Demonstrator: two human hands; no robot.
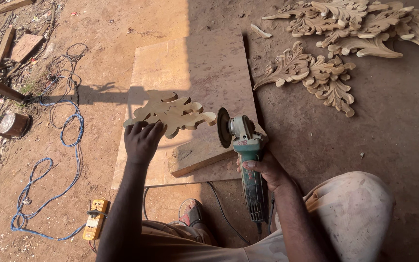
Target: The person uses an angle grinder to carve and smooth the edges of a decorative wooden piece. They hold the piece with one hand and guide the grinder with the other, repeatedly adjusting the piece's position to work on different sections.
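Wood cutout (pixel 170 112) pinned under left hand (pixel 143 140), fingers flat, right hand (pixel 266 170) gripping green angle grinder (pixel 246 155)

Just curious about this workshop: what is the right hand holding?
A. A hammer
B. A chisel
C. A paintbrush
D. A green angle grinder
D: the right hand grips a green grinder with a round disc at its front, while the left hand steadies a flat wood cutout.

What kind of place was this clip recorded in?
Probably an open-air woodcarving workshop on bare dirt ground: finished carved wooden ornaments lie on the ground, the right hand holds an angle grinder, and the left hand steadies a cut-out wooden blank.
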